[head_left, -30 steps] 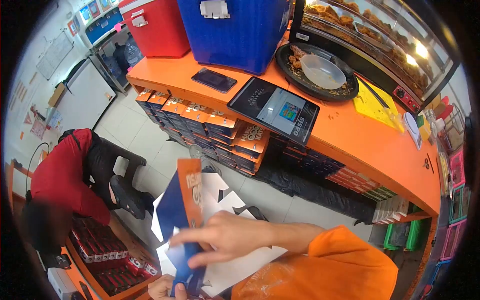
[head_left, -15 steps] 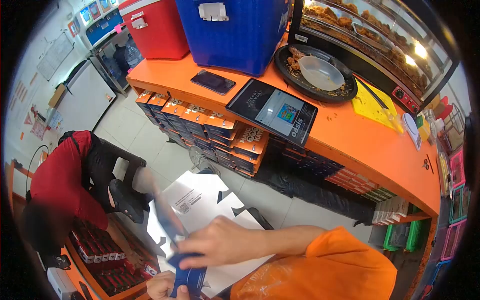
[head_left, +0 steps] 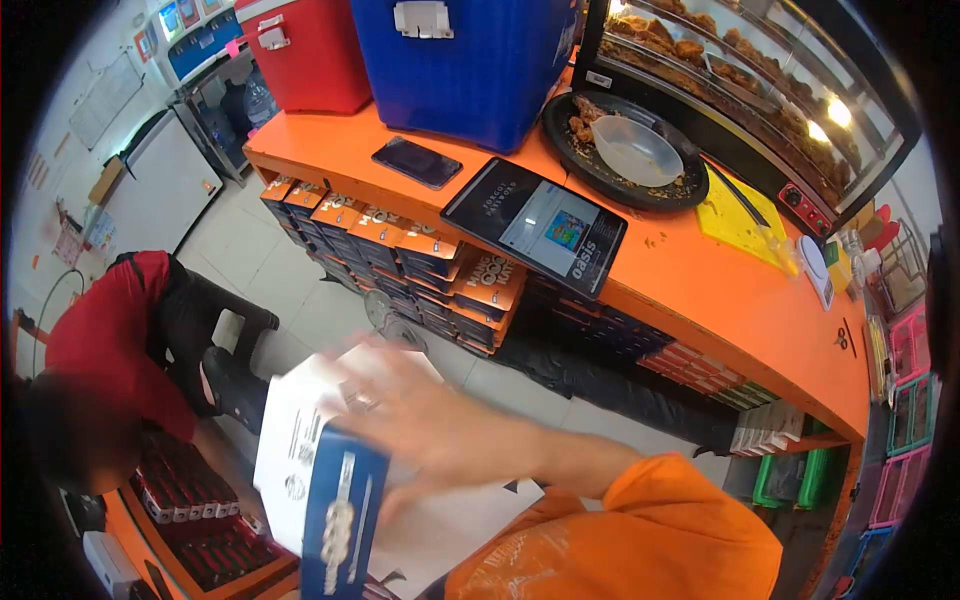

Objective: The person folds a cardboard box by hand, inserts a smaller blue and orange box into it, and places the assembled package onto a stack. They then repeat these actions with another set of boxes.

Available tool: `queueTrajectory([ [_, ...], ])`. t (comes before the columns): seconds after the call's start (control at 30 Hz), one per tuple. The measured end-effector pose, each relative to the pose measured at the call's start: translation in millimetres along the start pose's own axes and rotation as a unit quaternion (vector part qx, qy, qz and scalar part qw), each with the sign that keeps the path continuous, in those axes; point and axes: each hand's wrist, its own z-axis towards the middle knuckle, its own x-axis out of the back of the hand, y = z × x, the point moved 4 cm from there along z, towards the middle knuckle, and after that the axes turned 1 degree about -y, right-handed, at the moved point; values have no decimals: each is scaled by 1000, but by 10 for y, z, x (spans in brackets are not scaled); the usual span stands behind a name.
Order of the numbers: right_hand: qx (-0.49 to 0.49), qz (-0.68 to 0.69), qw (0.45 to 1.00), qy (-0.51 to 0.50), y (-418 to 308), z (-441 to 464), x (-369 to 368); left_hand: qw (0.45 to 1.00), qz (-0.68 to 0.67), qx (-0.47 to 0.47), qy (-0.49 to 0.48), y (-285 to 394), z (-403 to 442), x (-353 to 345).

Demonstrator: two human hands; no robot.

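Observation:
A partly folded cardboard carton (head_left: 345,510), with a blue printed side and white panels, is at the lower middle of the head view. My right hand (head_left: 410,415) reaches across its top from the right. The fingers are smeared by motion over the white flap (head_left: 290,440), and the thumb is lower, beside the blue side. Whether the fingers pinch the card I cannot tell. A loose white sheet of card (head_left: 450,525) spreads under my forearm. My left hand is hidden behind or below the carton at the bottom edge.
Left, a person in a red shirt (head_left: 110,320) bends over a drawer of packed items (head_left: 220,540). On the orange counter (head_left: 690,270) are a phone (head_left: 417,162), tablet (head_left: 535,225), black pan (head_left: 560,150), blue cooler (head_left: 455,80) and food warmer (head_left: 760,80). Printed boxes (head_left: 400,240) fill the shelf below.
The carton has turned so its blue printed side faces me. My right hand moved up and left from the blue flap to the white top. My left hand has dropped out of sight.

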Motion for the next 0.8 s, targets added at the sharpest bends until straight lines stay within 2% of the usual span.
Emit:
queueTrajectory([
  [0.07,116,56,991,47,-362,150,-358,995,44,86,17,-67,22,-105],
  [0.1,169,85,978,82,-525,170,-502,996,12,84,6,-114,34,-158],
  [0.13,168,87,979,79,-566,170,-621,996,-26,84,-3,-160,66,-221],
  [0.2,103,225,964,102,-535,183,-729,992,-85,89,-19,-263,119,-333],
  [0.23,101,247,951,159,-529,173,-688,989,-113,93,-29,-299,139,-377],
  [0.27,99,248,951,158,-505,174,-643,984,-138,101,-39,-337,156,-409],
  [0.37,203,300,921,144,-472,158,-331,970,-196,122,-73,-435,198,-494],
  [0.4,201,302,921,144,-495,112,-332,965,-212,131,-82,-472,216,-528],
  [0.47,233,164,958,34,-630,15,-501,956,-234,144,-98,-525,255,-564],
  [0.5,212,88,973,33,-630,-15,-616,952,-246,149,-104,-542,246,-571],
  [0.53,210,88,973,34,-603,-35,-626,948,-253,158,-108,-551,229,-576],
  [0.6,82,92,989,76,-449,16,-463,944,-260,168,-114,-560,262,-581],
  [0.67,83,61,993,54,-505,-16,-437,942,-259,186,-105,-520,281,-606],
  [0.73,138,-7,990,3,-647,-104,-573,972,-224,45,-53,-473,369,-611],
  [0.77,134,-19,990,-45,-692,-153,-640,972,-222,46,-55,-444,440,-584],
  [0.8,133,-18,990,-44,-705,-171,-640,981,-171,-36,-89,-353,534,-558],
])
